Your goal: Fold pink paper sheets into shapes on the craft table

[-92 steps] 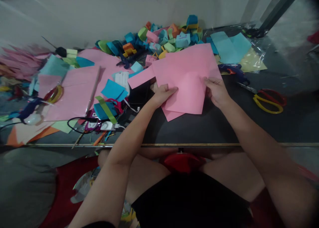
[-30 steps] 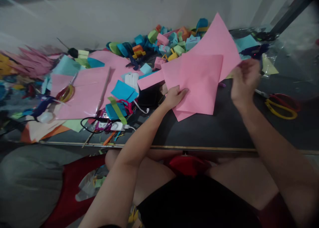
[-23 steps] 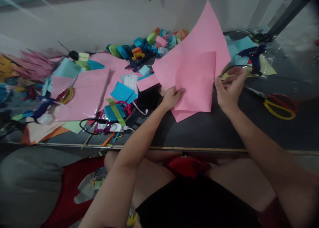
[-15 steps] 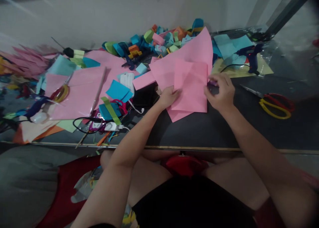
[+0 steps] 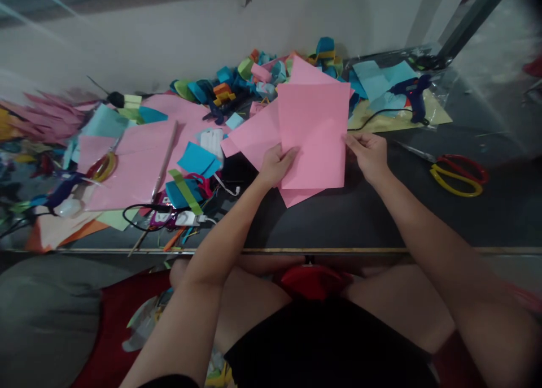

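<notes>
On the desk [image 5: 381,218], the folded paper [image 5: 315,134] lies at the middle, with the left hand [image 5: 275,165] on its left edge and the right hand [image 5: 368,153] at its right edge. Behind it, a heap of paper pieces [image 5: 262,77] sits against the wall. A glue gun [image 5: 412,91] lies behind and to the right, 1 pair of scissors [image 5: 457,176] farther right, and flat sheets [image 5: 135,156] spread out to the left.

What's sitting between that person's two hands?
In the head view, a pink paper sheet lies between the left hand and the right hand, each touching an edge.
</notes>
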`<state>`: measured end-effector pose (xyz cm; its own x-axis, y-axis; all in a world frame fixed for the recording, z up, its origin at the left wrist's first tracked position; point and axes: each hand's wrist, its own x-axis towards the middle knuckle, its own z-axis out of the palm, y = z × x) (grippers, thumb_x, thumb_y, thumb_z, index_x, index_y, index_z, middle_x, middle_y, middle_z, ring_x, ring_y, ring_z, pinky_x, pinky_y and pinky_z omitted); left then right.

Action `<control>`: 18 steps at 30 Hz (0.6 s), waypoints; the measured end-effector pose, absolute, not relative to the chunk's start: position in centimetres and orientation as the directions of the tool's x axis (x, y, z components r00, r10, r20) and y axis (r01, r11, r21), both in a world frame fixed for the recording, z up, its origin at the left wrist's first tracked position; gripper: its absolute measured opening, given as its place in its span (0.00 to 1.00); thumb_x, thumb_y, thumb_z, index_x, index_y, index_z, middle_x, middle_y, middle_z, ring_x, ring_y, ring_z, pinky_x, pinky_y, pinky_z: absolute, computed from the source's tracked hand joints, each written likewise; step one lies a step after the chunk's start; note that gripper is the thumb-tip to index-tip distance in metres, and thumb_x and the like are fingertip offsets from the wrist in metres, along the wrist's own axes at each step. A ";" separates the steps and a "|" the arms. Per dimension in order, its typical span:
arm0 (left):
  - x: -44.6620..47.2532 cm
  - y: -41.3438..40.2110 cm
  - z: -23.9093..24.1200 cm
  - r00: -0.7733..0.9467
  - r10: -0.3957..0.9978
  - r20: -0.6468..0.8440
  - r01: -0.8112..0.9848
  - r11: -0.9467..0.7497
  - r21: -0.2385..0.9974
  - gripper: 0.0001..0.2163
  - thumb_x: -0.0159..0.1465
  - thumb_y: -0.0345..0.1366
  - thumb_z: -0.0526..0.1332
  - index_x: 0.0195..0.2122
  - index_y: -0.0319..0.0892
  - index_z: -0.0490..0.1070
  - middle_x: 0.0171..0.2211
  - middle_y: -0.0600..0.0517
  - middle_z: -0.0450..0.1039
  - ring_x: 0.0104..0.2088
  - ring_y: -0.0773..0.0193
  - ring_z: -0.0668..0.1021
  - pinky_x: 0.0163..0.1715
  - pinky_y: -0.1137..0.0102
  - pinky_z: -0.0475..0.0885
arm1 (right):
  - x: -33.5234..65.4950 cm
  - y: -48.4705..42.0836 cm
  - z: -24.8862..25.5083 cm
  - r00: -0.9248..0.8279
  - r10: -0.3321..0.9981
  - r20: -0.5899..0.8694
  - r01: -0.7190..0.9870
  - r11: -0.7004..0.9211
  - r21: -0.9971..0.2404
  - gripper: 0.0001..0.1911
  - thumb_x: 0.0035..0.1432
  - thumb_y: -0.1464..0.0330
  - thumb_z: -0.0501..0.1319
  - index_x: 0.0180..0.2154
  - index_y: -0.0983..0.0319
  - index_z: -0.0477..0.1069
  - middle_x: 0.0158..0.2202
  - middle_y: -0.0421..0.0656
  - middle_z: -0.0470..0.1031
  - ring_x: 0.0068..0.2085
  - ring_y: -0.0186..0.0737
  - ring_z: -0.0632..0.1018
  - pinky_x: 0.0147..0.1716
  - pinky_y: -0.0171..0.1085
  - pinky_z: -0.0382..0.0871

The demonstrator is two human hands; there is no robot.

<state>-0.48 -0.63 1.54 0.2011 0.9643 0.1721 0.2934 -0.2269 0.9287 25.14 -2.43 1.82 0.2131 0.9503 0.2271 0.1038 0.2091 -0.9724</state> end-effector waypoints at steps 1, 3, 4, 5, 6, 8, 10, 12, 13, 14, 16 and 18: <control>-0.5 -0.6 1.6 0.223 0.963 0.151 0.292 -0.214 0.932 0.23 0.65 0.57 0.61 0.43 0.38 0.75 0.43 0.39 0.81 0.41 0.54 0.82 0.38 0.62 0.79 | 25.0 -2.4 1.8 0.204 0.952 0.229 0.079 0.217 -0.973 0.30 0.43 0.37 0.72 0.28 0.57 0.79 0.22 0.37 0.74 0.21 0.32 0.70 0.20 0.37 0.66; -0.7 -0.6 1.6 0.287 0.953 0.099 0.286 -0.183 0.941 0.25 0.65 0.59 0.61 0.43 0.39 0.75 0.41 0.39 0.81 0.38 0.55 0.82 0.35 0.63 0.78 | 24.9 -2.3 1.7 0.203 0.947 0.249 0.053 0.244 -0.968 0.28 0.41 0.39 0.74 0.28 0.57 0.80 0.24 0.37 0.76 0.24 0.32 0.71 0.24 0.37 0.70; -0.8 -0.5 1.6 0.316 0.946 0.077 0.286 -0.173 0.942 0.25 0.65 0.60 0.61 0.42 0.39 0.75 0.39 0.40 0.80 0.37 0.56 0.82 0.33 0.64 0.78 | 24.9 -2.3 1.6 0.209 0.942 0.263 0.050 0.258 -0.965 0.28 0.41 0.39 0.75 0.27 0.57 0.80 0.25 0.37 0.76 0.25 0.32 0.72 0.27 0.38 0.72; -0.9 -0.5 1.7 0.342 0.938 0.059 0.294 -0.166 0.941 0.24 0.65 0.60 0.61 0.39 0.40 0.74 0.36 0.41 0.80 0.34 0.57 0.81 0.31 0.65 0.76 | 24.9 -2.2 1.4 0.217 0.938 0.270 0.048 0.266 -0.963 0.27 0.41 0.40 0.75 0.26 0.57 0.80 0.25 0.37 0.76 0.26 0.33 0.73 0.29 0.39 0.73; -1.0 -0.4 1.7 0.367 0.930 0.037 0.311 -0.160 0.937 0.24 0.64 0.60 0.62 0.36 0.40 0.74 0.32 0.42 0.78 0.31 0.59 0.80 0.28 0.66 0.75 | 24.9 -2.1 1.3 0.224 0.937 0.267 0.041 0.264 -0.964 0.26 0.41 0.41 0.76 0.25 0.56 0.80 0.25 0.37 0.76 0.26 0.33 0.73 0.31 0.39 0.74; -1.2 -0.4 1.9 0.424 0.905 -0.021 0.361 -0.148 0.921 0.23 0.63 0.60 0.64 0.30 0.41 0.72 0.26 0.46 0.74 0.26 0.63 0.76 0.24 0.68 0.70 | 25.0 -2.0 1.2 0.232 0.946 0.228 0.013 0.231 -0.973 0.26 0.38 0.41 0.76 0.24 0.56 0.79 0.25 0.37 0.75 0.27 0.35 0.74 0.32 0.41 0.75; -1.4 -0.3 2.0 0.480 0.874 -0.077 0.399 -0.139 0.906 0.22 0.62 0.59 0.65 0.28 0.42 0.72 0.23 0.48 0.72 0.23 0.65 0.73 0.22 0.69 0.67 | 25.1 -1.9 1.1 0.246 0.949 0.197 0.004 0.203 -0.979 0.27 0.37 0.40 0.76 0.23 0.56 0.78 0.24 0.38 0.74 0.27 0.36 0.73 0.30 0.42 0.74; -1.5 -0.2 2.0 0.513 0.854 -0.093 0.399 -0.141 0.906 0.21 0.62 0.57 0.65 0.29 0.42 0.74 0.25 0.48 0.73 0.24 0.65 0.73 0.21 0.69 0.65 | 25.3 -1.8 1.0 0.266 0.942 0.203 0.028 0.203 -0.979 0.29 0.38 0.39 0.75 0.21 0.56 0.74 0.22 0.38 0.71 0.26 0.36 0.71 0.29 0.42 0.73; -1.6 -0.2 2.0 0.526 0.846 -0.087 0.390 -0.149 0.909 0.21 0.62 0.57 0.65 0.29 0.42 0.74 0.25 0.48 0.74 0.24 0.65 0.73 0.21 0.69 0.65 | 25.3 -1.7 1.0 0.278 0.937 0.210 0.038 0.208 -0.978 0.29 0.39 0.39 0.74 0.19 0.56 0.72 0.22 0.38 0.69 0.26 0.36 0.71 0.29 0.42 0.73; -1.6 -0.1 2.1 0.541 0.837 -0.078 0.377 -0.160 0.912 0.20 0.62 0.56 0.66 0.29 0.42 0.75 0.25 0.47 0.74 0.24 0.65 0.73 0.21 0.70 0.65 | 25.4 -1.6 0.9 0.289 0.934 0.212 0.038 0.210 -0.977 0.30 0.41 0.38 0.73 0.18 0.57 0.70 0.22 0.38 0.68 0.26 0.36 0.71 0.30 0.43 0.73; -1.6 -0.1 2.1 0.581 0.811 -0.066 0.351 -0.176 0.920 0.19 0.61 0.54 0.67 0.30 0.42 0.76 0.25 0.48 0.75 0.24 0.65 0.74 0.20 0.71 0.67 | 25.5 -1.5 0.7 0.308 0.931 0.196 0.014 0.202 -0.979 0.30 0.43 0.39 0.73 0.19 0.57 0.69 0.23 0.39 0.69 0.29 0.38 0.73 0.32 0.44 0.75; -1.7 -0.1 2.2 0.620 0.782 -0.069 0.334 -0.184 0.924 0.17 0.60 0.52 0.68 0.30 0.41 0.77 0.24 0.48 0.76 0.24 0.64 0.76 0.21 0.71 0.70 | 25.5 -1.5 0.6 0.333 0.925 0.181 -0.009 0.196 -0.981 0.28 0.43 0.41 0.74 0.21 0.56 0.71 0.25 0.39 0.71 0.31 0.41 0.76 0.34 0.45 0.76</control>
<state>-1.66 -0.10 2.16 0.6197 0.7818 -0.0688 0.3344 -0.1838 0.9243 25.55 -1.45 0.62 0.3328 0.9254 0.1814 -0.0092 0.1955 -0.9807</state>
